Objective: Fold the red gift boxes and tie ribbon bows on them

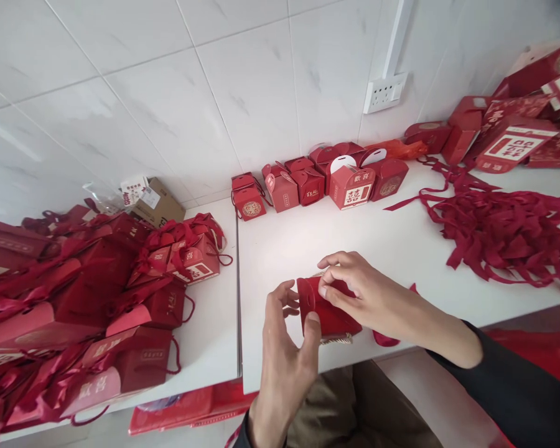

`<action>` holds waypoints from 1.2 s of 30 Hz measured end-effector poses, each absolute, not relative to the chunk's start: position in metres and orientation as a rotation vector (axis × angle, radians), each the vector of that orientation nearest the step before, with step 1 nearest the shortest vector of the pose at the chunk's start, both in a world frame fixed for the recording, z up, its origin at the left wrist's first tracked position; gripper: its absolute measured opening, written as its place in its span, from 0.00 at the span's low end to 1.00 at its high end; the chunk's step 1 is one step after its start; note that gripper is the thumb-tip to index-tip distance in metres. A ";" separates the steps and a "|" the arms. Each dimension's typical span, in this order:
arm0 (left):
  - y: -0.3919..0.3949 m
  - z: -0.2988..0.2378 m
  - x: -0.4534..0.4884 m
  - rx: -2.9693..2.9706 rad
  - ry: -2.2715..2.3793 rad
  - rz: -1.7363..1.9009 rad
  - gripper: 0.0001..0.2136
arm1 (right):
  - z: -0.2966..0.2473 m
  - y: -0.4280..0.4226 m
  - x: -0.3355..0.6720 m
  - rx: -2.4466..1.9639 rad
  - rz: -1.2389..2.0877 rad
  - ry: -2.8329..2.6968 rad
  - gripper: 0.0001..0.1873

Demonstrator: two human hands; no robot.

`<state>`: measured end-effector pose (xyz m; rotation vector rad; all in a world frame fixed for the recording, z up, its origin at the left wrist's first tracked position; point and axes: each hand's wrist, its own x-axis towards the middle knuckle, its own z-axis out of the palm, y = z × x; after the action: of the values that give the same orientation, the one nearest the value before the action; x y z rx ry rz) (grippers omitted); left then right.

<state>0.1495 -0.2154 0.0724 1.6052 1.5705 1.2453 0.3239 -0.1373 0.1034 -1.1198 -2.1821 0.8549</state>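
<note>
A small red gift box (329, 316) with a cord handle along its near edge sits at the front of the white table, between my hands. My left hand (289, 348) grips its left side, thumb on the near face and fingers curled behind. Over the top, my right hand (354, 283) has its thumb and forefinger closed at the box's upper flap; the palm hides part of the box. Just right of it, a piece of red ribbon (385, 338) lies at the table's front edge.
Several red gift boxes (352, 190) stand along the tiled wall. A heap of red ribbons (508, 227) lies on the right, more boxes (513, 144) behind it. Ribboned boxes (121, 361) crowd the left table, near a brown carton (161, 202). A seam (238, 298) divides the tables.
</note>
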 end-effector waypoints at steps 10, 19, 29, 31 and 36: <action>-0.219 0.072 0.147 1.458 1.490 1.325 0.14 | 0.106 -0.139 0.313 -1.072 0.847 -2.248 0.12; -0.206 0.082 0.149 1.297 1.516 1.292 0.10 | 0.102 -0.140 0.308 -1.059 0.908 -2.163 0.11; -0.188 0.106 0.065 1.046 1.520 1.664 0.08 | 0.094 -0.154 0.369 -1.481 0.916 -1.796 0.20; -0.184 0.109 0.037 0.934 1.590 1.754 0.09 | 0.088 -0.163 0.381 -1.555 0.958 -1.747 0.22; -0.186 0.094 0.001 0.933 2.065 1.743 0.12 | 0.076 -0.192 0.393 -1.571 1.153 -1.703 0.22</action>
<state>0.0009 -0.1859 0.0940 0.9332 2.0647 1.7429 0.3930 -0.1918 0.0758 -1.5707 -1.7034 1.1534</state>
